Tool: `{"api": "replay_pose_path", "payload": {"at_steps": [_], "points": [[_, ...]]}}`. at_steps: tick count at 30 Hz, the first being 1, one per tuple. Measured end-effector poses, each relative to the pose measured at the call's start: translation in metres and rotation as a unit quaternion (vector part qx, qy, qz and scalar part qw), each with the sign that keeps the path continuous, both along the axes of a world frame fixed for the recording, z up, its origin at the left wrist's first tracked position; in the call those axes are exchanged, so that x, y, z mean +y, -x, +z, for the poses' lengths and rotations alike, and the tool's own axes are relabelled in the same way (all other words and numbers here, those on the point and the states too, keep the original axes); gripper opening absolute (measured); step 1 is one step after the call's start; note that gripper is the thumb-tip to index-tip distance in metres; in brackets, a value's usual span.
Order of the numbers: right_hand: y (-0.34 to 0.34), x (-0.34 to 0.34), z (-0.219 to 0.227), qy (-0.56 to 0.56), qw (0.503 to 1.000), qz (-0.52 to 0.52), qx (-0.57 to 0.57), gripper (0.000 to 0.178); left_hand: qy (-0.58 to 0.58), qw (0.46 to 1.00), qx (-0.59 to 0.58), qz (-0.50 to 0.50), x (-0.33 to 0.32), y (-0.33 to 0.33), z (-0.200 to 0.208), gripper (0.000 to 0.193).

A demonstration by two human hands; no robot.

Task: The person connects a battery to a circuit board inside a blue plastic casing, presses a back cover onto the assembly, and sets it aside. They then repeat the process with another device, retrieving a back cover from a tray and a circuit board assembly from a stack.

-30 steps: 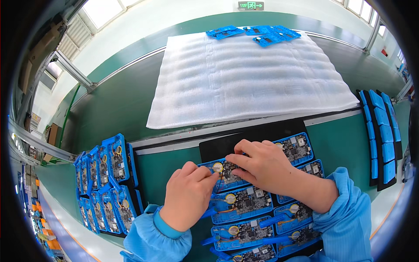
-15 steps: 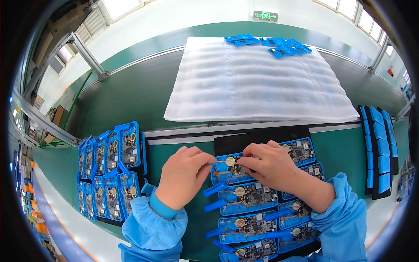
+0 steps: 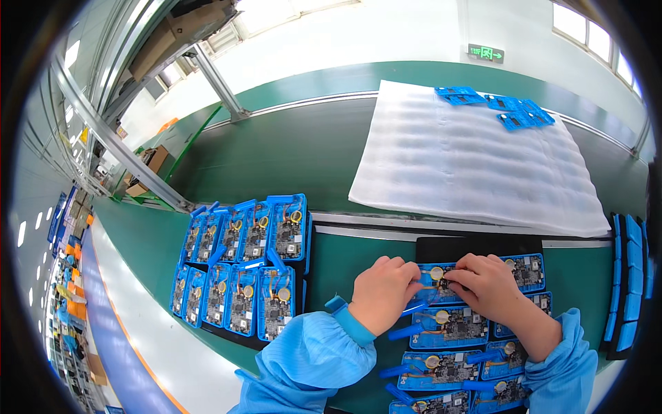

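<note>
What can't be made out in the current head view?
In the head view:
- Whatever the left hand may hold: its own grip hides it.
- Part of the circuit board in the top case: hidden by the right hand.
- The nearest case: cut off by the lower edge.
- The far-right blue blocks: cut off by the dark rim.

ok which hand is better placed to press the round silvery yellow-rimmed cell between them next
Probably the right hand: its fingertips are close beside the cell, while the left hand sits slightly farther off.
</note>
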State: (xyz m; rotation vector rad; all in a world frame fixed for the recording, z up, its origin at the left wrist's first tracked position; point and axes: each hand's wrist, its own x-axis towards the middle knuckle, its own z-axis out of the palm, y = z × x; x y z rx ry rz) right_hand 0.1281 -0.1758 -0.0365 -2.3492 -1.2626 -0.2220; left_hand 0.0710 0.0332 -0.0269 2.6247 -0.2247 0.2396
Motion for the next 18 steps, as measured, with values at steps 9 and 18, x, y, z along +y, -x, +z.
{"api": "replay_pose_path", "payload": {"at_steps": [9,18], "points": [[-0.002,0.002,0.0,-0.001,1.0,-0.007,-0.017,0.014,-0.084,0.996,-0.024,-0.027,0.0,-0.004,0.0,0.009],[-0.004,-0.001,-0.003,0.012,1.0,-0.001,-0.007,0.014,0.037,0.999,0.026,-0.022,0.016,-0.004,0.02,0.011]]}}
